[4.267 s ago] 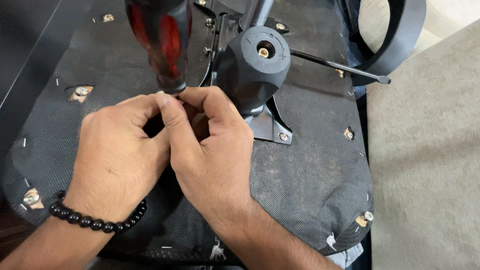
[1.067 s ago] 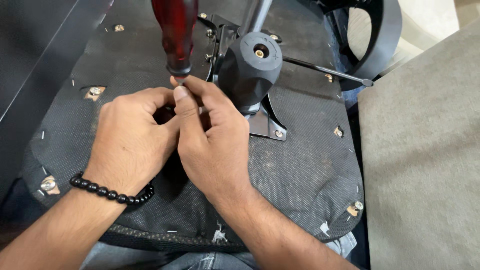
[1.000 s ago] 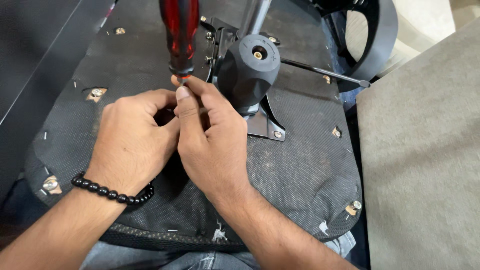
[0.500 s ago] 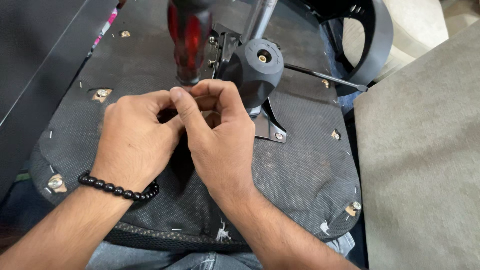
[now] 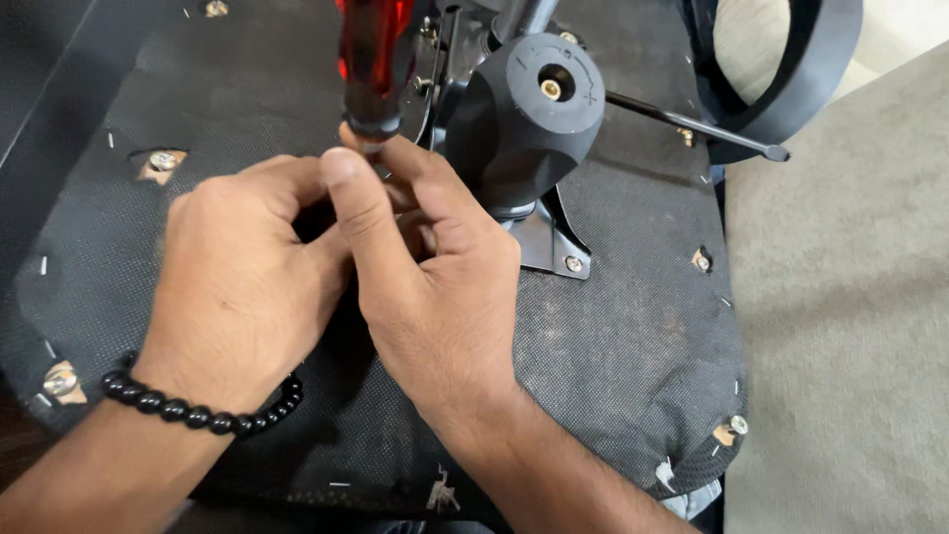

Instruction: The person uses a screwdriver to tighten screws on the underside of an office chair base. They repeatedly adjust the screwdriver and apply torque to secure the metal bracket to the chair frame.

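To my right lies flat grey-beige short-pile carpet (image 5: pixel 850 326) in soft, even light; along my left runs a dark, smooth, straight-edged panel (image 5: pixel 44 59).

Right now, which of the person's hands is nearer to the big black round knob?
Right. The right hand sits just beside the black knob, fingers near its base; the left hand lies farther left, beyond the right hand.

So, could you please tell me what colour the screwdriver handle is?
The screwdriver handle is translucent red with black parts, seen best in the head view.
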